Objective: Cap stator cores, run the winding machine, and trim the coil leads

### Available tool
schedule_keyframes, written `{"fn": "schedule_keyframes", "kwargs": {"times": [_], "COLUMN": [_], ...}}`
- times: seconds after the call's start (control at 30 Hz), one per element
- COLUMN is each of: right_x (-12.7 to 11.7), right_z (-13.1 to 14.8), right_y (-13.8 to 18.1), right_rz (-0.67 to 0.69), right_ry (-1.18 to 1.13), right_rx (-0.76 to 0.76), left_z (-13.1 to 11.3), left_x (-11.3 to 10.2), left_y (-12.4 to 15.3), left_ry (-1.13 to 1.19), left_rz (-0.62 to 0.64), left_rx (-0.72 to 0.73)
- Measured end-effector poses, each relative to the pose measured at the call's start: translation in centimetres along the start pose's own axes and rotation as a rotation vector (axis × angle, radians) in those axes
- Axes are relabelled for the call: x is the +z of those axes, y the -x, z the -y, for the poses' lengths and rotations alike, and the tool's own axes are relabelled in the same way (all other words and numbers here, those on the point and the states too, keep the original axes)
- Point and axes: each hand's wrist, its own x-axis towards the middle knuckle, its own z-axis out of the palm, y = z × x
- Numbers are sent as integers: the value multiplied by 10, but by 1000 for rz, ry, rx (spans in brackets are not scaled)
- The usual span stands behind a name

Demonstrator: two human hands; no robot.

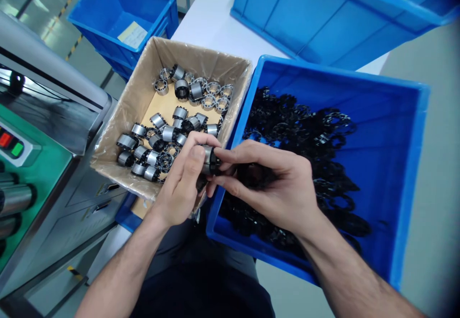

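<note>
My left hand is closed around a silver metal stator core, held over the edge between the carton and the blue bin. The thumb and fingertips of my right hand pinch a black plastic end ring at the core's right end, touching it. Fingers hide part of both pieces. Dark parts show beneath my right palm; whether they are in the hand or in the bin I cannot tell. Many silver cores, several with black ends, lie in the plastic-lined carton. Loose black plastic rings fill much of the blue bin.
Behind the bin stands a large blue crate on a white table. Another blue crate with a paper slip is at the back left. Along the left is a machine with a green surface and red and green buttons.
</note>
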Motion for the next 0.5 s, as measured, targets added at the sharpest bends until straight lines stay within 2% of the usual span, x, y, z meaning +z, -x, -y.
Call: {"fn": "schedule_keyframes", "kwargs": {"times": [0.2,0.3,0.33,0.4,0.5], "right_x": [3,2,0,-6,-13], "right_z": [-1,-1,-1,0,1], "right_y": [4,4,4,3,3], "right_rz": [3,7,6,-11,-16], "right_ry": [10,-34,-31,-24,-180], "right_rx": [27,59,70,122,269], "left_z": [0,-10,-16,-32,-55], "left_x": [2,-5,-10,-26,-52], "left_y": [-1,2,4,9,18], "left_ry": [-55,-158,-279,-662,-1227], "left_rz": [61,92,65,-61,-293], "left_rx": [19,54,84,135,37]}}
